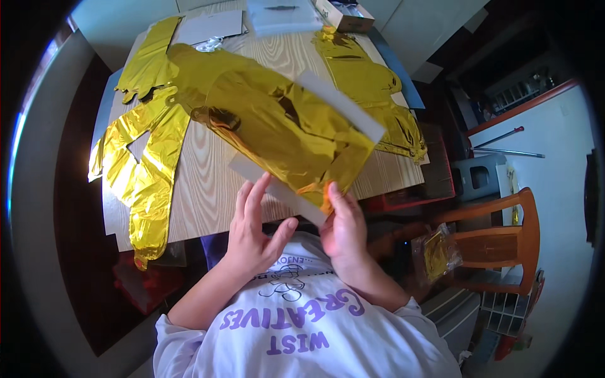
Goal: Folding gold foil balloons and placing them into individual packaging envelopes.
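Observation:
A flat gold foil balloon (271,120) lies across a white card (305,205), whose edges stick out on both sides. My right hand (343,223) grips the near end of the foil and card between thumb and fingers. A small orange patch shows in the foil by that thumb. My left hand (255,230) is open, fingers apart, with its fingertips at the card's near left edge; whether they press on it I cannot tell. The balloon's far end stretches toward the back left, over the wooden table (205,201).
More flat gold foil balloons (154,170) lie at the table's left, with another gold foil (356,75) at right. At the back are a white sheet (211,26), clear plastic (283,16) and an open box (345,16). A wooden chair (523,236) holds a bagged gold item (436,255).

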Demonstrator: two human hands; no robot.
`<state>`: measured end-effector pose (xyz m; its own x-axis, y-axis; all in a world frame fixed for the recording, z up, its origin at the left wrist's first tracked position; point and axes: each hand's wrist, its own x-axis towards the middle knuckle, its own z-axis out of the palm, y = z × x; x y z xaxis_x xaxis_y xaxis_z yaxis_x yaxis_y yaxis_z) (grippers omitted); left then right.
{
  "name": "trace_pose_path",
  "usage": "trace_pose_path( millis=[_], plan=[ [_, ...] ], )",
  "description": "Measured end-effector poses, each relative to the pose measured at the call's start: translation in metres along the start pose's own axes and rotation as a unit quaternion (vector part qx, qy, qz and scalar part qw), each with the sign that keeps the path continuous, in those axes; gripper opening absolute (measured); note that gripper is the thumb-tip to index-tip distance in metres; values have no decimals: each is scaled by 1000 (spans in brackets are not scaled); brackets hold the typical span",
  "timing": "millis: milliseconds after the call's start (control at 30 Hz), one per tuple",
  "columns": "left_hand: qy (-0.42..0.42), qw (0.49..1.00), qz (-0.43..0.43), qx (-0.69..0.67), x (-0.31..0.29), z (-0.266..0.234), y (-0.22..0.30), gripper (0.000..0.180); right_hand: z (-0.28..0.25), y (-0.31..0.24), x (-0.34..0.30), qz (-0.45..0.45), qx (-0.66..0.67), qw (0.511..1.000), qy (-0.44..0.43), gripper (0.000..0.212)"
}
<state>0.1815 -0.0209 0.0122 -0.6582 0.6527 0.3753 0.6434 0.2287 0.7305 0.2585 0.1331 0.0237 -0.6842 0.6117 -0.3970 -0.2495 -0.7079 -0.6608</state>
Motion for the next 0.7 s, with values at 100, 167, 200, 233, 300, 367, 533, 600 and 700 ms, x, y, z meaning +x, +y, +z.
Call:
trace_pose_path(
  millis=[100, 167, 200, 233, 300, 367, 533, 600, 700],
  plan=[
    [-32, 993, -111, 20, 12, -9, 3, 75, -5, 19, -2, 62, 23, 997, -27, 29],
    [-2, 993, -106, 52, 15, -10, -11, 76, -1, 20, -6, 86, 12, 995, -41, 30],
    [0, 991, -108, 84, 18, -13, -13, 77, 0, 19, -8, 96, 6, 994, -46, 31],
    [2, 987, -109, 116, 22, -18, -14, 78, -3, 21, -8, 111, -7, 993, -49, 32],
    [2, 980, -119, 162, 26, -25, -18, 80, -13, 23, -6, 138, -34, 988, -56, 35],
    [-12, 973, -145, 180, 28, -34, -26, 79, -21, 13, -5, 263, -88, 954, -115, 39],
    [-5, 949, -193, 248, 26, -47, -36, 74, -43, -39, 7, 304, -427, 831, -185, 38],
    [1, 955, -139, 262, 24, -46, -31, 71, -54, -63, 21, 90, -550, 803, -210, 30],
    [1, 971, -28, 236, 22, -31, -18, 74, -24, -100, 51, -151, -687, 689, -172, 21]
  ],
)
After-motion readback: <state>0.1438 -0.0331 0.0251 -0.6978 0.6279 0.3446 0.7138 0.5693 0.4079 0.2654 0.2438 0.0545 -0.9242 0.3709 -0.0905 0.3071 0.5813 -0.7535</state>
